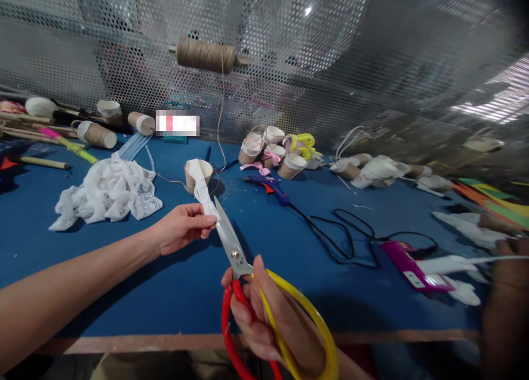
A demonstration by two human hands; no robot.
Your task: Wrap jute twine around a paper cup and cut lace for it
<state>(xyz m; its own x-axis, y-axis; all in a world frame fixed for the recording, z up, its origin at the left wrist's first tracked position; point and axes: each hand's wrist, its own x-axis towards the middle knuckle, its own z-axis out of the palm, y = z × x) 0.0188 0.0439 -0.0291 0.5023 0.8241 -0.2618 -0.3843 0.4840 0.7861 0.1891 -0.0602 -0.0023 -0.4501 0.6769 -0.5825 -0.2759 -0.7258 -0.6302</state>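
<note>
My left hand point(188, 228) pinches a strip of white lace ribbon point(200, 188) between thumb and fingers. The strip's far end lies over the rim of a small brown cup point(191, 177) standing on the blue table. In my right hand point(268, 314) is a pair of scissors point(230, 242) with one red and one yellow handle. Its blades are slightly parted and reach up to the lace beside my left fingertips; whether the lace is between them I cannot tell. Left of the cup lies a loose heap of white lace point(109, 190).
A blue glue gun point(270, 187) with a black cord lies right of the cup, near several decorated cups point(292, 165). Further right is a purple power strip point(415, 270). Twine hangs from a spool point(205, 55) on the mesh wall. Another person's blurred arm point(506, 308) is at the right edge.
</note>
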